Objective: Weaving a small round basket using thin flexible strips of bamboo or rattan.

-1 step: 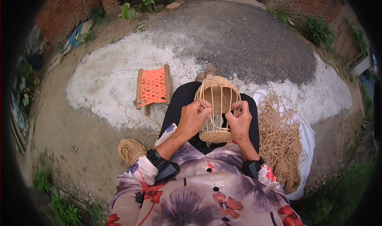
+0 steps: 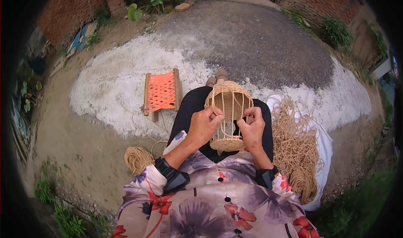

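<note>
Between my thighs rests a small basket (image 2: pixel 242 99) of tan woven cord, with a closely woven far end, a woven near band (image 2: pixel 227 145), and bare upright strands (image 2: pixel 223 108) spanning the gap. My left hand (image 2: pixel 204 124) is closed at the basket's left side, thumb and fingertips pinched on a strand. On the right side, my right hand (image 2: pixel 252 127) has its fingers curled in and pinched at the edge strands. What exactly lies between the right fingertips is hidden. A loose strand (image 2: pixel 228 135) runs across the gap just above the near band.
A tangled heap of tan cord (image 2: pixel 294 141) lies on white cloth (image 2: pixel 325 150) to my right. To my left sit a cord coil (image 2: pixel 138 159) and a low wooden stool with orange webbing (image 2: pixel 162 91). Grey gravel (image 2: pixel 260 41) spreads ahead, with brick walls (image 2: pixel 323 7) beyond.
The loose strand across the basket's gap has dropped slightly and lies flatter above the near band. Both hands stay almost where they were.
</note>
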The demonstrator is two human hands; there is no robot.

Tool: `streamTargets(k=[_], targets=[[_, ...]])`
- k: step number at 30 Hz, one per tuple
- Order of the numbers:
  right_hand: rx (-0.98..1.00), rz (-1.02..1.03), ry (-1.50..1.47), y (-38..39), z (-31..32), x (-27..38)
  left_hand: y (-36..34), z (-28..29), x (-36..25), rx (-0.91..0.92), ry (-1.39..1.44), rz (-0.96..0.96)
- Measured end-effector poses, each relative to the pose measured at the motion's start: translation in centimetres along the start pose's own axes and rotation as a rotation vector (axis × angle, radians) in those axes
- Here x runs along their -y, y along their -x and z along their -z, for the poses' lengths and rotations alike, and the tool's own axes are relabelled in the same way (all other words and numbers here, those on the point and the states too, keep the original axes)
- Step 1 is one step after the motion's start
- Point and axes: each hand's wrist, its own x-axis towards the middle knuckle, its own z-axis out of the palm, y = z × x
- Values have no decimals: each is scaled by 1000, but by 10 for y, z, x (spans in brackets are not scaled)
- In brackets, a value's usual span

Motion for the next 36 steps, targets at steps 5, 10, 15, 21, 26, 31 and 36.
streamTargets(k=[5,10,15,21,26,31,36], targets=[[-7,-6,-6,5,3,-1,5,0,0,-66,-366,-215],[-9,-17,-9,5,5,-6,3,-13,-10,34,-493,-96],[56,-57,372,-3,9,9,6,-17,-5,-20,-412,-191],[51,-109,255,-11,9,-5,11,-15,-11,28,-133,-32],[-36,-156,109,-10,13,-8,23,-17,-9,-32,37,-45],[-29,-216,69,-11,15,-13,25,-13,-31,178,820,179],[4,-208,126,-15,18,-23,37,25,-14,300,891,245]])
